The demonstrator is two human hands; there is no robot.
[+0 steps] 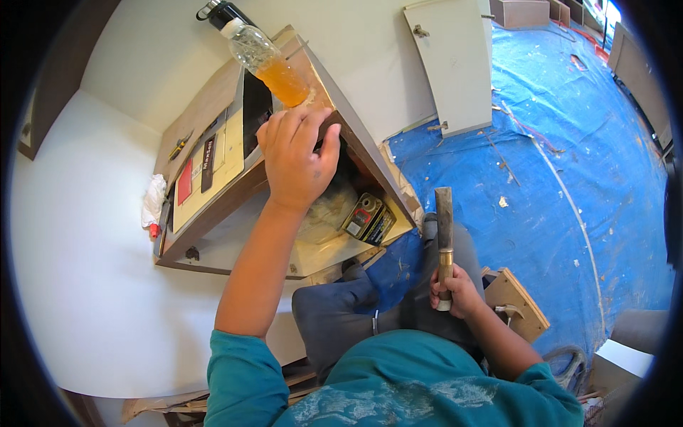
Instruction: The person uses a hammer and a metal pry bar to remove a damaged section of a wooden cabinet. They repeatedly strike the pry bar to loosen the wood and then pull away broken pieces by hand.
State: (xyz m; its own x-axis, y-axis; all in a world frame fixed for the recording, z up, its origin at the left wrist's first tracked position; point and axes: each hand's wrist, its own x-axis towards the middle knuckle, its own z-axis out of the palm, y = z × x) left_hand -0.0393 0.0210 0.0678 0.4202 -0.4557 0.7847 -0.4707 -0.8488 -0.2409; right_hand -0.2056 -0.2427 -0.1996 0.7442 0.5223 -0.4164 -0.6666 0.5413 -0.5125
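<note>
The right hand [457, 290] is closed around the wooden handle of one long tool with a dark flat blade and a brass-coloured collar [445, 238], held blade-upward above the person's legs. The left hand [299, 160] is empty, its fingers spread and bent at the edge of one brown-edged wooden cabinet [206, 222]; I cannot tell how firmly it presses. Just beyond its fingertips stands one clear plastic bottle of orange liquid [277, 71], beside one black flask [226, 14]. On the cabinet, one flat black piece [208, 162] bears pale lettering, near one red rectangle [185, 182]. Inside sits one dark printed box [368, 218]. Farther out, one pale panel [455, 71] carries two metal hinges [420, 31], beside a blue sheet [541, 213].
</note>
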